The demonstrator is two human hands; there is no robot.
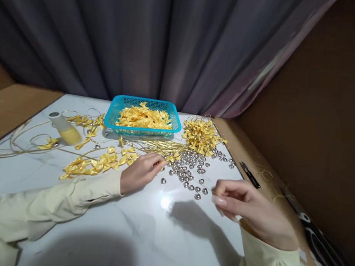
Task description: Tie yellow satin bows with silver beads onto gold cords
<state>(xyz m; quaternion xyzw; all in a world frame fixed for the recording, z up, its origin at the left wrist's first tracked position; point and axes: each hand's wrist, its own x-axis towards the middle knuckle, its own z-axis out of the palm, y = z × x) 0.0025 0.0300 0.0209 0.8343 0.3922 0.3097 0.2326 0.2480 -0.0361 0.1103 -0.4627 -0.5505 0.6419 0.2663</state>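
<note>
My left hand [140, 171] rests on the white table [145, 233] with its fingers pinched on a thin gold thread [186, 175] near a small yellow bow. My right hand [245, 208] is held a little above the table, fingers pinched on the other end of that thread. Between the hands lies a scatter of several small silver heart beads [190, 169]. A string of yellow ribbon bows [101, 162] runs left from my left hand. Behind it lies a bundle of gold threads [161, 146].
A blue basket [114, 113] full of yellow bows stands at the back. A heap of bows [202, 135] lies right of it. A yellow bottle [64, 129] lies at the left. Small snips [250, 174] and black scissors [319, 238] lie at the right edge.
</note>
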